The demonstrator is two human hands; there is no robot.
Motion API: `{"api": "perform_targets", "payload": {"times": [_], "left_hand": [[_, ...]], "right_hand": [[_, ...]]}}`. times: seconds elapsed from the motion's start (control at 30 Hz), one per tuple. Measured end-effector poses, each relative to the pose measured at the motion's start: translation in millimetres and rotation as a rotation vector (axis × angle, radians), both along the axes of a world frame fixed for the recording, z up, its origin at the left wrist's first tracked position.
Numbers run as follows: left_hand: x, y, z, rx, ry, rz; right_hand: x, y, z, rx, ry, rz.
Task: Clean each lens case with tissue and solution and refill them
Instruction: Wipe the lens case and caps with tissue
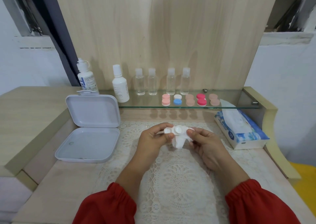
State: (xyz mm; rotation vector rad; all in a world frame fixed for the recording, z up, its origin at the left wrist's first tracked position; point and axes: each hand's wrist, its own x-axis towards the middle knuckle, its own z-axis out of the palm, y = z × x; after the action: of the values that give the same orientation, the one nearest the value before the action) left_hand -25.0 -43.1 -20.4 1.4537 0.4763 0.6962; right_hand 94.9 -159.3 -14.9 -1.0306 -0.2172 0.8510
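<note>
Left hand [152,136] fingers pinch open white lens case [172,131]; right hand [205,143] fingers pinch tissue [179,142] against it, above lace mat [171,172].

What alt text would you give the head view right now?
Both hands, left and right, hold an open white lens case with a tissue over a lace mat. Five capped cases and bottles line a glass shelf behind; an open box sits left, a tissue pack right.
</note>
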Motion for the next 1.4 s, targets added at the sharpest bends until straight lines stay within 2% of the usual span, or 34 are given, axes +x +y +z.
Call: {"api": "perform_targets", "payload": {"times": [0.07, 0.2, 0.37, 0.43, 0.5, 0.57, 0.63, 0.77, 0.83, 0.93, 1.07, 1.13, 1.27, 1.4], "left_hand": [[0, 2, -1, -0.012, -0.009, 0.039], [2, 2, -4, -0.018, 0.009, 0.061], [4, 0, -6, -0.030, -0.005, 0.050], [4, 0, -7, -0.018, -0.001, 0.044], [4, -1, -6, -0.014, 0.001, 0.043], [3, -2, -6, -0.003, 0.004, 0.037], [3, -3, -6, 0.007, 0.008, 0.026], [3, -5, -6, 0.008, 0.005, 0.003], [3, -3, -5, -0.027, -0.009, 0.022], [2, 2, -5, -0.055, -0.020, 0.071], [3, -1, -4, -0.063, -0.013, 0.057], [5, -4, -5, -0.045, 0.001, 0.040], [5, -5, -4, -0.043, -0.008, 0.044], [3, -4, -4, -0.044, -0.013, 0.079]], "right_hand": [[1, 0, -1, 0.039, -0.048, -0.083], [-3, -1, -3, -0.098, -0.645, -0.286], [-10, -2, -17, -0.358, -1.353, -0.149], [-11, 2, -18, -0.428, -1.559, -0.190], [-16, 7, -18, -0.447, -1.681, -0.247], [-19, 8, -18, -0.458, -1.675, -0.238], [-16, 7, -18, -0.442, -1.551, -0.190], [-8, 6, -19, -0.361, -1.441, -0.106], [-10, 3, -15, -0.282, -1.203, -0.099], [-6, -1, -7, -0.131, -0.791, -0.258], [-4, -1, -4, -0.053, -0.681, -0.250], [-9, 2, -8, -0.108, -0.769, -0.257], [-10, 4, -21, -0.318, -1.337, -0.224], [-8, 6, -26, -0.440, -1.622, -0.221]]}}
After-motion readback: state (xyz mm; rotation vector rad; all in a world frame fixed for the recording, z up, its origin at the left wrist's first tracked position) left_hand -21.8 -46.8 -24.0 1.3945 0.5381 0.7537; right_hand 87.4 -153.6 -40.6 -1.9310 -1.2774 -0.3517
